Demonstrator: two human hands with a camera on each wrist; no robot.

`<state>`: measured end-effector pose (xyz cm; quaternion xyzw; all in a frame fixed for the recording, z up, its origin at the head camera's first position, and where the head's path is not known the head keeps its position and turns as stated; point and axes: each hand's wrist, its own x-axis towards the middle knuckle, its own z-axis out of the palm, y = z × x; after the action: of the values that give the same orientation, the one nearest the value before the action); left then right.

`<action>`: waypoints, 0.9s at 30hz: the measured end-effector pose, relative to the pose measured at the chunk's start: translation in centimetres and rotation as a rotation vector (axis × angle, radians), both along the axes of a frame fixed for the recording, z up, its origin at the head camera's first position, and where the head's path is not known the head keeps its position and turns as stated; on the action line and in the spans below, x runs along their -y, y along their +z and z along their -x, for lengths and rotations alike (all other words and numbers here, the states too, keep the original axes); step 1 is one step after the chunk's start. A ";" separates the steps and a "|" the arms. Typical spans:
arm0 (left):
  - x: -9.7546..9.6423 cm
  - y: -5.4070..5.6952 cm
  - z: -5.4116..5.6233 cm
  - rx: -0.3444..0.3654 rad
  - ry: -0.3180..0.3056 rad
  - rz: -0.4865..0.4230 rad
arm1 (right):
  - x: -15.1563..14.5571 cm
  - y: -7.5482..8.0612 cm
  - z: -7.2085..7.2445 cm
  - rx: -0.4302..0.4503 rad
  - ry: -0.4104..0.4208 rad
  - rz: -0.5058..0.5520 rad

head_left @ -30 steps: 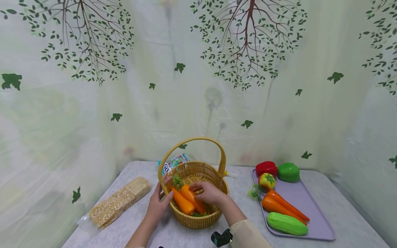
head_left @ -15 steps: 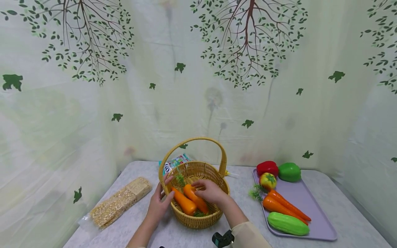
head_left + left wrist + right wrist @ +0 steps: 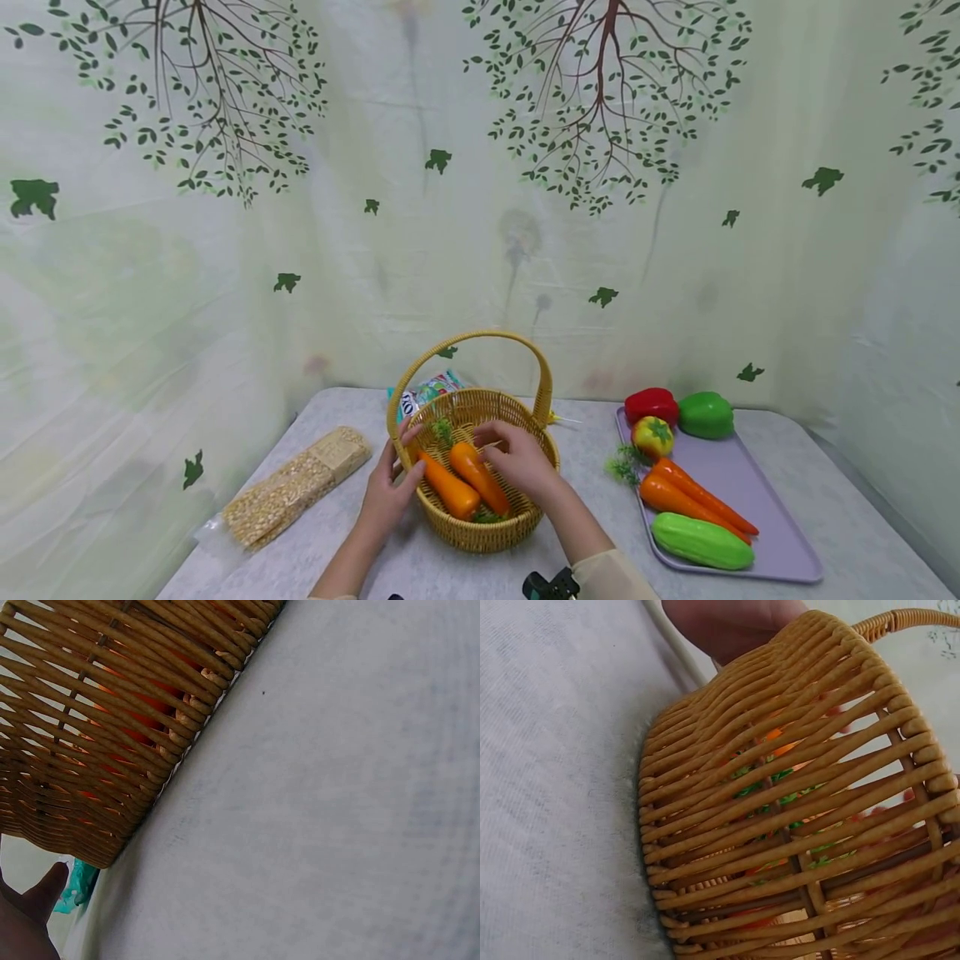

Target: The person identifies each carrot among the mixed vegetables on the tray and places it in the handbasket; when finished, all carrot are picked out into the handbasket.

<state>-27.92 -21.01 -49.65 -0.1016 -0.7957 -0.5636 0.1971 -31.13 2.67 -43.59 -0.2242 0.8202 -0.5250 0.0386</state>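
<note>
Head view: the left hand (image 3: 387, 493) rests at the nine o'clock rim of a wicker basket (image 3: 483, 537), thumb and fingers spread apart near the handle (image 3: 491, 335). Over the four o'clock rim reaches the right hand (image 3: 517, 460), its grip loose, thumb and fingertips apart just beside one orange carrot (image 3: 478, 477). That carrot and a second carrot (image 3: 452, 490) lie inside, both slanting from eleven toward five o'clock. On the table (image 3: 592, 492), a purple tray (image 3: 757, 479) bearing vegetables sits at the basket's three o'clock.
</note>
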 end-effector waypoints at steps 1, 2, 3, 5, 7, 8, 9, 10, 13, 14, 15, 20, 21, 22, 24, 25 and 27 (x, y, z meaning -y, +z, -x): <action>0.0 0.0 0.0 -0.007 0.000 -0.001 | 0.0 0.0 -0.1 -0.004 -0.004 0.024; 0.0 -0.1 0.1 -0.016 0.001 -0.001 | -0.1 0.0 -0.2 -0.010 -0.007 0.050; 0.0 -0.1 0.1 -0.013 0.001 -0.001 | -0.1 0.0 -0.3 -0.018 -0.017 0.070; -0.1 -0.1 0.1 -0.007 -0.004 -0.003 | -0.2 0.1 -0.6 -0.045 -0.041 0.103; -0.1 -0.1 0.0 -0.001 -0.003 -0.003 | -0.3 0.2 -0.9 -0.072 -0.069 0.128; -0.1 -0.1 0.1 0.000 -0.001 -0.001 | -0.3 0.2 -1.1 -0.090 -0.081 0.134; -0.1 -0.1 0.1 0.004 0.000 0.002 | -0.3 0.2 -1.2 -0.105 -0.092 0.137; -0.1 -0.1 0.1 0.001 0.001 0.004 | -0.4 0.3 -1.3 -0.124 -0.101 0.134; 0.0 0.0 0.3 0.004 0.004 0.004 | -0.6 0.2 -1.6 -0.174 -0.115 0.132; -0.1 0.0 0.3 0.005 0.004 0.006 | -0.8 0.2 -1.7 -0.192 -0.115 0.135; -0.1 0.0 0.4 0.011 0.004 0.005 | -1.0 0.2 -1.8 -0.208 -0.114 0.141; -0.3 0.0 0.4 0.007 0.001 0.007 | -2.1 -0.6 -2.6 -0.284 -0.103 0.137; -0.3 0.0 0.5 0.006 0.000 0.007 | -2.4 -0.7 -2.8 -0.299 -0.098 0.127; -0.2 0.0 0.5 0.005 -0.001 0.008 | -2.6 -0.9 -3.0 -0.302 -0.095 0.115; -0.2 0.0 0.4 0.007 0.001 0.003 | -3.1 -1.1 -3.4 -0.299 -0.087 0.100; -0.1 0.0 0.3 0.016 0.002 0.001 | -3.3 -1.1 -3.5 -0.289 -0.077 0.103; 0.0 0.0 0.1 0.025 0.007 -0.003 | -3.7 -1.1 -3.8 -0.258 -0.052 0.114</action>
<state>-28.01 -21.03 -49.67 -0.0916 -0.7977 -0.5653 0.1892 -27.31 6.33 -44.65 -0.2701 0.7929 -0.5382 -0.0935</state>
